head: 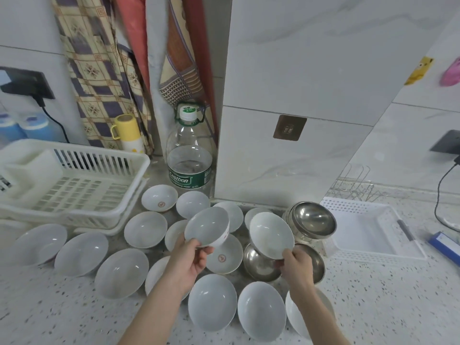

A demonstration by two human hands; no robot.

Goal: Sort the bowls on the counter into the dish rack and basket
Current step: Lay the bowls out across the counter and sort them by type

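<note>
The left hand (193, 260) pinched the near rim of a white bowl with red marks (207, 226), thumb on top and fingers curled beneath, holding it lifted and tilted above the counter (62, 319). The right hand (295, 261) gripped the near rim of a plain white bowl (271, 235) the same way, raised over two steel bowls (261, 266) lying on the counter. At two o'clock from that bowl a stack of steel bowls (312, 219) leaned on its side. More white bowls (122, 272) lay spread round both hands, from nine o'clock through six. The white dish rack (74, 180) stood at ten o'clock, well apart, and the white perforated basket (368, 227) at three o'clock, just beside the steel stack. A large water bottle (189, 155) stood at twelve o'clock against the wall
</note>
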